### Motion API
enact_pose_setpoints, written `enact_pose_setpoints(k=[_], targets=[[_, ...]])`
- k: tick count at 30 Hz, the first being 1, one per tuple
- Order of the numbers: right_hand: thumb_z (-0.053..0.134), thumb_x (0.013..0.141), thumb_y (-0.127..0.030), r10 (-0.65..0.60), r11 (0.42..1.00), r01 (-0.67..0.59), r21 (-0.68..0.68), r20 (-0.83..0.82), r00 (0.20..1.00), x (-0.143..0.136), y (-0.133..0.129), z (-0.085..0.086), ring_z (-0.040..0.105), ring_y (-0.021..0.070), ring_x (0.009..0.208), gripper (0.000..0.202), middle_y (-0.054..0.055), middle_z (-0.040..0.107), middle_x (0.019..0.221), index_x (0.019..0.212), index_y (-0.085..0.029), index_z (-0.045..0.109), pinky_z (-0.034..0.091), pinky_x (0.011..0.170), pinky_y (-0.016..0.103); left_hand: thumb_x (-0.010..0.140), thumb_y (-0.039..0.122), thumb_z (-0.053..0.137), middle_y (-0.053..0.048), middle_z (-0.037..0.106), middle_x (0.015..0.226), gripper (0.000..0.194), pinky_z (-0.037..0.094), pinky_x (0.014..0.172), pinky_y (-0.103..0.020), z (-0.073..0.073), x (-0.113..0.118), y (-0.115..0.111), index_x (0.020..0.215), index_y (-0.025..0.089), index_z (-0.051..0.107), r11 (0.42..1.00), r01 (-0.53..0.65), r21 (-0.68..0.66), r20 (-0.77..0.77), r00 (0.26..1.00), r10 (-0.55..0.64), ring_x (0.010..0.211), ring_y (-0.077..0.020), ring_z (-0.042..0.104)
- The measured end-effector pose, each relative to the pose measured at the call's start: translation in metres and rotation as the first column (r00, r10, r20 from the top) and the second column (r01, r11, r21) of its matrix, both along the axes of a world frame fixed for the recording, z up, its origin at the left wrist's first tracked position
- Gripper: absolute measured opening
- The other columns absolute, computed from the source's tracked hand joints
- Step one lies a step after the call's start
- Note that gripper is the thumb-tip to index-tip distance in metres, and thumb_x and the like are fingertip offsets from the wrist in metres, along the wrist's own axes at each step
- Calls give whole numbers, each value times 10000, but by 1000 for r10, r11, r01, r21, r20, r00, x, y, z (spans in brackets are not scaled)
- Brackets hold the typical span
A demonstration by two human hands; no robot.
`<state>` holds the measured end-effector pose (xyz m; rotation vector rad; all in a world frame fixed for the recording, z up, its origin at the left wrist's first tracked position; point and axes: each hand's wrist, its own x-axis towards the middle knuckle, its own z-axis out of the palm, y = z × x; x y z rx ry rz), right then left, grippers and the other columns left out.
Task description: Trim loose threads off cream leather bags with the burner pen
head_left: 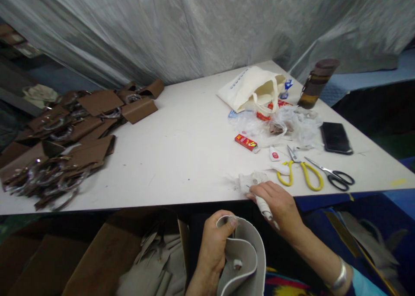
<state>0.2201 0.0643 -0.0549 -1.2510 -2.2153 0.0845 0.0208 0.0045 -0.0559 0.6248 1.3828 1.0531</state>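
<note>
My left hand (215,239) grips the top edge of a grey, bag-like piece (261,248) with its thumb inside the rim. The piece is curled into folds below the table's front edge, and a small white patch shows within it. My right hand (279,205) is closed round a slim tool with a white-wrapped handle (264,207). The tool's far end points at a crumpled whitish wad (252,181) on the table edge, which my fingertips reach; whether they touch cannot be made out. Yellow-handled scissors (304,172) and black-handled scissors (337,177) lie just beyond my right hand.
Brown bags (100,103) with plastic-wrapped handles are heaped on the left of the white table (181,144). A cream tote (240,90), red box (246,143), clear plastic (303,123), phone (336,137) and bottle (316,86) sit right. Below, a cardboard box (103,252) holds grey pieces.
</note>
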Motion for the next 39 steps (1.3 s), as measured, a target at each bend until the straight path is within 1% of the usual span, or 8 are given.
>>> enact_pose_setpoints(k=[4,11,17,22,24,26,30,39], targets=[[499,1096,-320,-36,998,28,63,134,990,-11,14,9,543,246,737,328,67,651,733,833,-197,652,344,702,376,606,284,884,-9,659,651,252,412,626,-258,1,-3,1,740,132,733,1000,-10,-25,42,999,11,624,-142,542],[471,1105,-321,-25,997,12,82,161,987,-15,22,10,510,233,711,379,65,635,710,778,-205,623,324,689,372,573,300,924,-7,652,654,307,404,628,-255,2,-10,3,739,136,725,999,0,-53,122,993,7,622,-140,544],[473,1106,-349,49,999,-50,16,35,998,-5,17,8,542,232,736,383,70,663,732,806,-212,668,349,696,353,581,316,940,-3,639,644,329,389,624,-242,-1,-11,4,740,130,720,997,45,-70,154,988,-34,616,-128,526],[508,1092,-362,23,999,-33,-42,-208,978,4,7,3,613,231,792,291,83,724,834,935,-201,694,423,751,351,591,338,942,-14,656,667,352,401,641,-251,-4,-11,4,762,132,713,994,76,-76,160,985,-63,633,-138,546],[516,1082,-394,-31,996,-2,-89,-362,932,4,-2,1,629,235,796,289,83,723,844,948,-208,692,453,767,362,599,347,939,-13,655,664,354,398,635,-249,-4,-12,4,759,132,707,994,82,-69,158,985,-70,631,-137,543],[488,1085,-437,-138,971,1,-239,-557,819,2,-13,1,636,224,760,326,63,701,799,937,-219,679,482,745,353,608,360,938,-11,651,657,358,393,632,-248,-4,-12,4,752,133,702,993,94,-64,155,984,-83,627,-135,536],[475,1070,-528,-319,822,-223,-524,-748,581,-5,-31,4,595,178,621,432,7,620,652,838,-213,658,482,618,296,612,365,942,-6,648,662,364,384,631,-243,-3,-12,4,768,136,706,991,117,-67,159,982,-105,627,-129,526],[521,1027,-607,-296,742,-376,-555,-775,559,-10,-35,2,588,160,654,513,7,596,682,753,-193,650,492,662,272,616,356,943,-6,644,667,358,375,633,-241,2,-8,4,768,135,706,986,148,-74,178,975,-133,628,-123,514]])
